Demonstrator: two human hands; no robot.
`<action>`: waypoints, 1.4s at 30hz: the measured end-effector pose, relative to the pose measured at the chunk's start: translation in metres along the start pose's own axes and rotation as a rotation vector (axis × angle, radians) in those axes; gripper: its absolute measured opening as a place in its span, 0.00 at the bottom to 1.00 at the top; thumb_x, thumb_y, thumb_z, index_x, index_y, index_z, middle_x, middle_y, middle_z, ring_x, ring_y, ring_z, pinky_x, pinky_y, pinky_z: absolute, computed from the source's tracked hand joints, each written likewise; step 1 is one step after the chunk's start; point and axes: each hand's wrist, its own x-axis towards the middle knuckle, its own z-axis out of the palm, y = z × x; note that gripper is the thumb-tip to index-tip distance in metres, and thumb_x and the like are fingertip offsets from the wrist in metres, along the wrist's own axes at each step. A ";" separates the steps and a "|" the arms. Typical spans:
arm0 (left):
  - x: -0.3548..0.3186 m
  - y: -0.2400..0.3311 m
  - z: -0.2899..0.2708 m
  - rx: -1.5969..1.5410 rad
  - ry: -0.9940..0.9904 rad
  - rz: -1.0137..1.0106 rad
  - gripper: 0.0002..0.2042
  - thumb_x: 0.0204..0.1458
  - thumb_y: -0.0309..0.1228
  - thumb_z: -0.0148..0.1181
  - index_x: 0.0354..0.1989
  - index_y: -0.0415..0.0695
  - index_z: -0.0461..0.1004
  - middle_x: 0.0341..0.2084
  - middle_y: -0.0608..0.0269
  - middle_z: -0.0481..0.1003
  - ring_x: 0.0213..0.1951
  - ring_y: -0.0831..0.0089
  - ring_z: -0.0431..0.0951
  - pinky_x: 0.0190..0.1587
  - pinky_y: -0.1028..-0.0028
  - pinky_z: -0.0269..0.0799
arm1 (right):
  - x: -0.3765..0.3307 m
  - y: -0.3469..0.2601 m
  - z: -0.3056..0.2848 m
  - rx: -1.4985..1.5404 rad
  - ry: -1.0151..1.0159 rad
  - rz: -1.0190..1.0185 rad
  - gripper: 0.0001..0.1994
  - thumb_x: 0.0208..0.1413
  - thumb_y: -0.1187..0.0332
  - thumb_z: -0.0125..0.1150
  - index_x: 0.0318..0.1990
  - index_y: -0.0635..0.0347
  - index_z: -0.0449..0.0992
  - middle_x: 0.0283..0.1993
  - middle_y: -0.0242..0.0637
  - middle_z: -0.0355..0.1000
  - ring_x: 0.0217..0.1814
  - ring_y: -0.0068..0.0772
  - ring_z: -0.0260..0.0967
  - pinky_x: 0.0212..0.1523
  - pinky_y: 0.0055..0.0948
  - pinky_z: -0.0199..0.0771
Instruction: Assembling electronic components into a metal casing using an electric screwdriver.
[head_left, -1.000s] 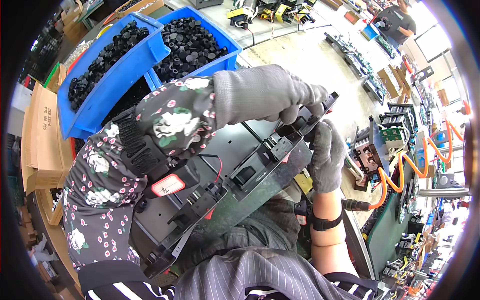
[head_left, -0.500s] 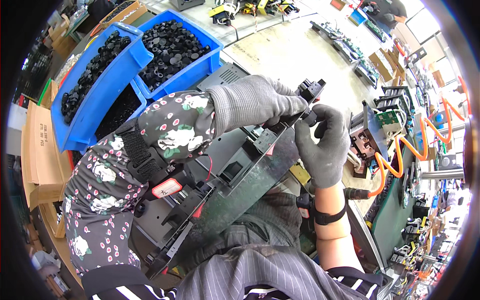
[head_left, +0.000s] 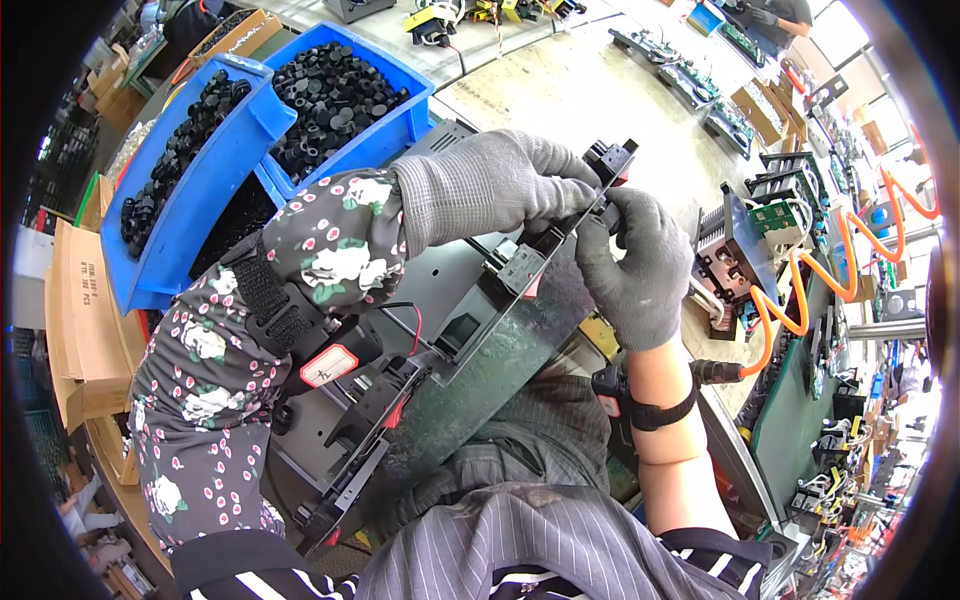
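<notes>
A long panel with black plastic fittings (head_left: 462,332) lies slanted across my lap and the green work surface (head_left: 455,400). My left hand (head_left: 505,185), in a grey knitted glove, is closed round its upper end, with thumb and fingers at the edge. My right hand (head_left: 640,270), also gloved, pinches a small round black part (head_left: 606,214) against that same edge, close to the left fingertips. The fingers partly hide it. A thin red wire (head_left: 416,335) loops over the panel. A black block with a red piece (head_left: 612,163) tops the panel's far end.
Two blue bins (head_left: 425,110) (head_left: 185,190) hold many small black round parts at the left. A cardboard box (head_left: 95,310) stands beside them. An orange coiled hose (head_left: 800,290) hangs at the right near a heatsink assembly (head_left: 730,250). Circuit boards (head_left: 690,85) lie farther back, near another person (head_left: 780,18).
Both hands and the panel's upper end have shifted slightly up and left in view. The right fingers have closed in on the panel edge, bringing the small black part against it.
</notes>
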 end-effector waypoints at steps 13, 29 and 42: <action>0.004 -0.007 -0.003 0.135 -0.027 0.065 0.17 0.67 0.36 0.55 0.60 0.40 0.72 0.37 0.72 0.78 0.37 0.88 0.74 0.40 0.84 0.72 | 0.008 -0.002 0.005 0.188 -0.026 0.122 0.09 0.52 0.65 0.62 0.28 0.64 0.76 0.21 0.45 0.69 0.24 0.43 0.71 0.29 0.37 0.72; 0.001 0.000 -0.002 0.198 0.005 -0.073 0.19 0.68 0.37 0.52 0.63 0.39 0.68 0.38 0.71 0.78 0.35 0.87 0.79 0.37 0.83 0.77 | -0.003 -0.011 0.013 0.786 -0.070 0.546 0.16 0.63 0.59 0.57 0.34 0.66 0.80 0.22 0.35 0.73 0.25 0.22 0.69 0.29 0.27 0.71; -0.007 0.005 0.005 0.110 0.079 0.065 0.17 0.65 0.33 0.58 0.59 0.38 0.74 0.45 0.66 0.80 0.43 0.84 0.77 0.47 0.80 0.74 | -0.006 0.017 0.016 0.086 0.076 -0.046 0.17 0.51 0.55 0.64 0.41 0.57 0.76 0.37 0.43 0.77 0.41 0.48 0.77 0.41 0.43 0.78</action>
